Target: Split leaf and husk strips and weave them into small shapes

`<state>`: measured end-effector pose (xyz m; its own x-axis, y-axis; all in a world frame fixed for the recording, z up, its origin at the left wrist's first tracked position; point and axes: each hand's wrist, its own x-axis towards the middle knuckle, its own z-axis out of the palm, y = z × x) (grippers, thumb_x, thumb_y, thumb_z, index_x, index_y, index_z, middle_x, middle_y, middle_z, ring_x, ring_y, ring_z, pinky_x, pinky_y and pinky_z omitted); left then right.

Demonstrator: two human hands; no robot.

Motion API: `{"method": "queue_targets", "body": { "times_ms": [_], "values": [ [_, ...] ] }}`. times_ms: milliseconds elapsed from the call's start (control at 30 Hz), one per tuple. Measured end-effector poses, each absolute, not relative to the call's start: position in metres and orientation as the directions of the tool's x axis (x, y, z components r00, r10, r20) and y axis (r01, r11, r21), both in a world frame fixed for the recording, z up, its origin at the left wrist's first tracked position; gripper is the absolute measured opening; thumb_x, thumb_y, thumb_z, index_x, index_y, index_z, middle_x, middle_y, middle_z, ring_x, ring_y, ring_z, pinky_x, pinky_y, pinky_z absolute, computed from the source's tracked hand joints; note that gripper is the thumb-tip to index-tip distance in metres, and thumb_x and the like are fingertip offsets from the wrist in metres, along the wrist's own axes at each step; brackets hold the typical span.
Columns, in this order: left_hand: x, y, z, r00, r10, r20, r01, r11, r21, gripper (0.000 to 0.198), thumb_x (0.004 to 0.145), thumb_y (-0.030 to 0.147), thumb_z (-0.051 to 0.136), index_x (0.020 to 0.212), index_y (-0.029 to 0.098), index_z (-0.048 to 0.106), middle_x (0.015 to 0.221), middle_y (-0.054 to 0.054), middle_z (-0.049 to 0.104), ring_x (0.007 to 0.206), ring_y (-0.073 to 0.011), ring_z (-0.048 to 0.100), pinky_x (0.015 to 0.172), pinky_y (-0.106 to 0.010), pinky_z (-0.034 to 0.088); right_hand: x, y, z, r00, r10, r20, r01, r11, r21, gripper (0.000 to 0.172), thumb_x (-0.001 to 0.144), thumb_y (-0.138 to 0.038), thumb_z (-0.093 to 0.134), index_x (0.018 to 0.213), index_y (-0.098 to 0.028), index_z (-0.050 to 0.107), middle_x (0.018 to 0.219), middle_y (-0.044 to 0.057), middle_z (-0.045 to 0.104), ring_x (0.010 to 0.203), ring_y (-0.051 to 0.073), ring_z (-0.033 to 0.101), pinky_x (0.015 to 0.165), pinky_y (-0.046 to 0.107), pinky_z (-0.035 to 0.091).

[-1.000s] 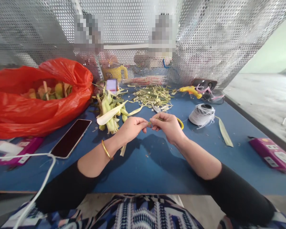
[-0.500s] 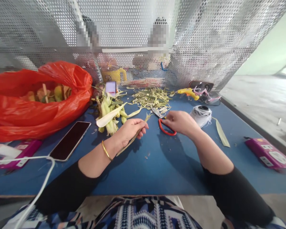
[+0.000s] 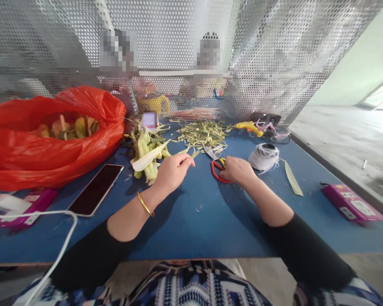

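Observation:
My left hand (image 3: 174, 171), with a gold bangle at its wrist, has thumb and fingers pinched on a thin strip of corn husk (image 3: 195, 154). Only the frayed tip pokes out past the fingertips. Just right of it, my right hand (image 3: 238, 171) grips the handles of red-handled scissors (image 3: 216, 174) lying on the table, their blades pointing at a heap of husk shreds (image 3: 201, 135). Yellow shows on the inside of the handle. Beyond my left hand lies a bunch of pale green husks (image 3: 147, 157).
On the blue table (image 3: 191, 229), a red plastic bag (image 3: 111, 114), a phone (image 3: 95, 189) and a white cable (image 3: 68, 238) are at left. White string (image 3: 264, 158), a yellow glue gun (image 3: 250, 127), glasses (image 3: 276, 131) and a purple box (image 3: 351, 204) are at right. A perforated metal screen (image 3: 178, 38) stands behind.
My right hand has closed further around the scissors' handles. The husk strip's long tail, seen below my left wrist before, is now hidden. The view has shifted slightly.

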<state>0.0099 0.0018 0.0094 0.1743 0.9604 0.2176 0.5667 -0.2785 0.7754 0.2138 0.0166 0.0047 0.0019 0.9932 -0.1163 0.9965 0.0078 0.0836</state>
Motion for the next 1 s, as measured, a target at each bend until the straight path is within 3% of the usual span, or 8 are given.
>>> {"method": "queue_targets", "body": {
  "times_ms": [133,267,333,400,467,533,733,1000],
  "values": [
    [0.009,0.001,0.013,0.164,0.941,0.295,0.588,-0.333,0.737,0.025,0.087,0.026,0.047,0.072,0.018,0.065,0.048,0.005,0.039,0.051,-0.0119,0.041,0.054,-0.024,0.027,0.184,-0.007,0.005,-0.033,0.992,-0.123,0.999,0.037,0.031,0.026,0.080,-0.028,0.053,0.094,-0.011,0.068,0.089,0.019,0.072,0.085,0.031,0.069,0.059,0.030,0.043],
    [0.012,0.004,0.009,0.190,0.927,0.322,0.545,-0.372,0.751,0.022,0.085,0.022,0.049,0.070,0.018,0.064,0.052,0.004,0.047,0.053,-0.0113,0.042,0.054,-0.024,0.028,0.178,-0.017,0.008,-0.235,0.967,-0.098,0.972,0.232,-0.038,0.026,0.087,-0.031,0.049,0.092,-0.017,0.070,0.093,0.013,0.072,0.088,0.027,0.068,0.061,0.029,0.043],
    [0.014,0.005,0.006,0.203,0.955,0.215,0.434,-0.284,0.855,0.021,0.084,0.022,0.049,0.068,0.018,0.062,0.054,0.003,0.047,0.050,-0.0101,0.040,0.050,-0.022,0.027,0.197,-0.008,0.010,-0.219,0.975,-0.044,0.976,0.217,-0.029,0.025,0.088,-0.025,0.047,0.096,-0.020,0.071,0.099,0.010,0.071,0.090,0.025,0.067,0.064,0.028,0.043],
    [0.015,0.006,0.003,0.251,0.968,-0.004,0.262,-0.064,0.963,0.020,0.084,0.024,0.049,0.068,0.017,0.060,0.054,0.004,0.045,0.043,-0.0073,0.032,0.044,-0.021,0.022,0.225,0.007,0.009,-0.104,0.995,0.008,0.994,0.104,-0.020,0.025,0.084,-0.019,0.052,0.101,-0.019,0.071,0.105,0.012,0.068,0.091,0.024,0.065,0.067,0.028,0.043],
    [0.014,0.007,0.002,0.331,0.919,-0.215,0.115,0.187,0.976,0.019,0.084,0.025,0.050,0.069,0.016,0.058,0.055,0.005,0.042,0.038,-0.0042,0.022,0.039,-0.019,0.015,0.251,0.019,0.007,-0.024,1.000,0.016,0.998,0.025,-0.050,0.024,0.081,-0.018,0.058,0.101,-0.016,0.071,0.103,0.013,0.068,0.092,0.025,0.064,0.070,0.028,0.043],
    [0.013,0.007,0.003,0.384,0.870,-0.309,0.044,0.317,0.947,0.018,0.084,0.026,0.052,0.070,0.015,0.058,0.056,0.005,0.041,0.036,-0.0019,0.019,0.037,-0.017,0.011,0.267,0.025,0.003,-0.004,1.000,0.017,0.997,0.005,-0.071,0.024,0.081,-0.017,0.058,0.101,-0.016,0.072,0.099,0.011,0.069,0.091,0.023,0.064,0.072,0.028,0.044],
    [0.013,0.008,0.002,0.337,0.880,-0.334,0.047,0.339,0.940,0.018,0.084,0.019,0.052,0.067,0.013,0.057,0.056,0.004,0.043,0.035,0.0001,0.023,0.034,-0.014,0.009,0.254,0.029,-0.015,-0.089,0.995,0.044,0.974,0.096,-0.204,0.018,0.083,-0.025,0.060,0.097,-0.022,0.071,0.099,0.003,0.067,0.079,0.014,0.061,0.069,0.023,0.042],
    [0.013,0.010,-0.005,0.382,0.860,-0.338,0.006,0.363,0.932,0.019,0.085,0.019,0.052,0.069,0.013,0.059,0.056,0.003,0.046,0.036,-0.0004,0.028,0.032,-0.012,0.013,0.238,0.030,-0.024,-0.135,0.987,0.088,0.953,0.154,-0.261,0.007,0.084,-0.019,0.056,0.083,-0.017,0.063,0.097,0.007,0.065,0.081,0.017,0.059,0.063,0.024,0.037]
  ]
}}
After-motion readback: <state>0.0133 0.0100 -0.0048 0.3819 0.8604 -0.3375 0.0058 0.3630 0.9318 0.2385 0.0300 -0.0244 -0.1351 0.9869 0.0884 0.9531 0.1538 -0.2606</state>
